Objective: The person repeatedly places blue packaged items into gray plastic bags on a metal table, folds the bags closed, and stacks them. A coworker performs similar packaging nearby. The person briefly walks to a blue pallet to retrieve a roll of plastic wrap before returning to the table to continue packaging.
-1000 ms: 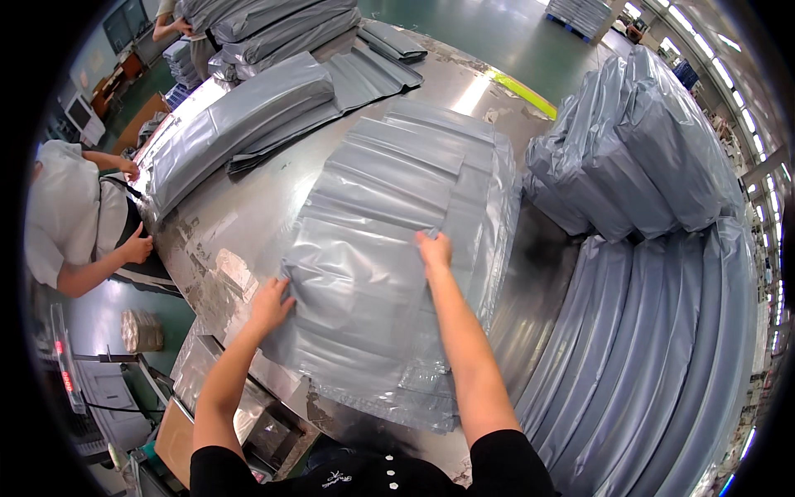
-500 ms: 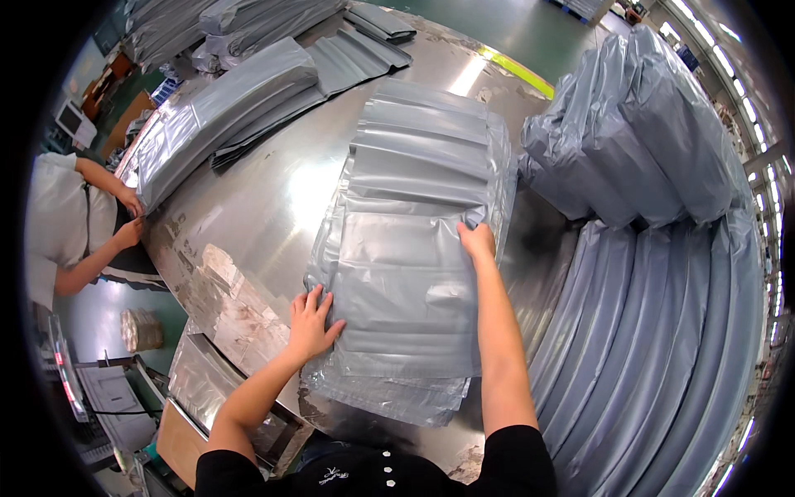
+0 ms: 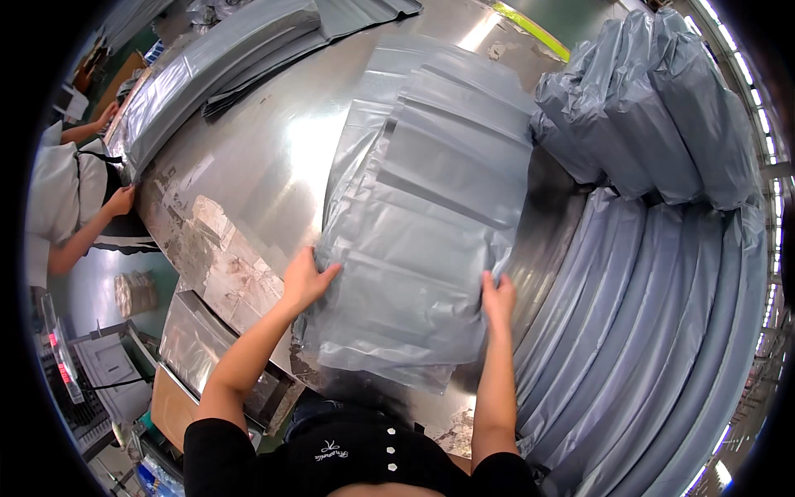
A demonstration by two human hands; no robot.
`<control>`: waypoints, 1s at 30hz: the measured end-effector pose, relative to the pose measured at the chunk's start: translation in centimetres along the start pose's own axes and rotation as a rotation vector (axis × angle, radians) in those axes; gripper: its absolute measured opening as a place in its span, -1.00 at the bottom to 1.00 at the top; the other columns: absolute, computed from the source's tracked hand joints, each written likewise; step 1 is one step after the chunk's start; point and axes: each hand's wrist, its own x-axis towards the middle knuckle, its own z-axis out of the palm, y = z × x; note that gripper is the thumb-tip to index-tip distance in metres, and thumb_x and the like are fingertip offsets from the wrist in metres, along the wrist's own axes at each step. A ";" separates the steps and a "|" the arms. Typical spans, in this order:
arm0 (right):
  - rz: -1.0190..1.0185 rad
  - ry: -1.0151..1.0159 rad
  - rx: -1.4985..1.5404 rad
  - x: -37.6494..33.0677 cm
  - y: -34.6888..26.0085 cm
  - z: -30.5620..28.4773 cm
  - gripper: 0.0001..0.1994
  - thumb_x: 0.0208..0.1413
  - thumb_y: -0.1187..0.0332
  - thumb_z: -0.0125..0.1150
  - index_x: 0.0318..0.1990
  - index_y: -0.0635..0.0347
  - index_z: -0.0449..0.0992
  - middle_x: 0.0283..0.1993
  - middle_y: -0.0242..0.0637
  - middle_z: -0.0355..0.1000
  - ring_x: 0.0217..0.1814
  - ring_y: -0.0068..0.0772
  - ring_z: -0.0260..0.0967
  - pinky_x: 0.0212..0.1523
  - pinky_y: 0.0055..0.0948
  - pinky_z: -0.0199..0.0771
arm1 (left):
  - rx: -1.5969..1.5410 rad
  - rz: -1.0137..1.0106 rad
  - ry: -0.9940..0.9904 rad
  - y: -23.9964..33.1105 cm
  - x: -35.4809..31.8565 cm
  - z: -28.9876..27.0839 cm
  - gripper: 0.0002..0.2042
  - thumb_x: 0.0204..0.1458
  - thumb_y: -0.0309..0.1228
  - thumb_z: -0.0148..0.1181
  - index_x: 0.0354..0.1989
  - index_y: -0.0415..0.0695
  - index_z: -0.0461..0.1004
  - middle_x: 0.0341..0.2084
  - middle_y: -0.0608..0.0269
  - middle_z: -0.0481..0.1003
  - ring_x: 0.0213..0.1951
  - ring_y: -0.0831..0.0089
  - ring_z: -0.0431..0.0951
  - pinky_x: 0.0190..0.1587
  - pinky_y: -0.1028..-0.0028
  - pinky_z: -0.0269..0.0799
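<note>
While your left hand point(image 3: 305, 280) lies flat with fingers spread on the near left edge of the stack of grey plastic bags point(image 3: 431, 224), your right hand point(image 3: 498, 300) clasps its near right edge, thumb on top; held so from both sides, the sheets likely stay squared; the stack rests on the steel table point(image 3: 248, 174), its near end overhanging; one heap of filled grey bags point(image 3: 654, 108) sits right; a co-worker's hand point(image 3: 121, 200) rests at the table's left edge.

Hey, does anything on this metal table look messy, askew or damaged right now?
Yes. The metal table has torn, peeling tape or paper residue near its left edge, beside the left hand. The grey plastic bags between both hands lie fanned, edges not flush.
</note>
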 end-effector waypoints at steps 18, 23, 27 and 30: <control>-0.779 0.280 -0.327 -1.7 -14.7 0.6 -0.28 -0.04 0.16 0.30 0.29 0.17 0.19 0.29 -0.03 0.09 0.29 0.07 0.03 0.26 0.00 0.02 | 0.243 0.438 0.545 4.7 6.0 -0.9 -0.45 0.02 -0.13 0.21 0.13 -0.17 0.28 -0.01 -0.12 0.35 -0.05 -0.03 0.39 -0.06 0.21 0.35; -0.854 -0.202 -0.096 -17.2 -8.1 -0.3 -0.39 -0.05 0.23 0.31 0.19 0.20 0.31 0.23 -0.04 0.16 0.27 0.08 0.07 0.25 0.00 0.05 | -0.173 0.503 0.059 2.2 -4.5 -2.8 -0.53 -0.03 -0.32 0.27 0.07 -0.14 0.36 -0.09 -0.01 0.41 -0.10 0.09 0.45 -0.10 0.27 0.40; -0.798 -0.223 -0.023 -24.2 -4.0 -0.6 -0.52 -0.04 0.28 0.29 0.06 0.25 0.38 0.09 -0.05 0.28 0.18 0.07 0.15 0.19 -0.06 0.16 | -0.430 0.555 -0.535 3.7 -15.9 -4.7 -0.82 -0.04 -0.40 0.30 -0.25 -0.15 0.59 -0.33 0.17 0.57 -0.25 0.28 0.56 -0.16 0.37 0.46; -0.856 -0.275 0.062 -27.0 -3.1 0.6 -0.61 -0.04 0.33 0.26 -0.03 0.25 0.42 0.00 -0.09 0.34 0.09 0.02 0.20 0.13 -0.11 0.22 | -0.761 0.632 -1.034 4.6 -23.8 -3.8 -0.80 0.06 -0.39 0.22 -0.16 -0.17 0.55 -0.33 0.23 0.54 -0.30 0.50 0.51 -0.26 0.47 0.42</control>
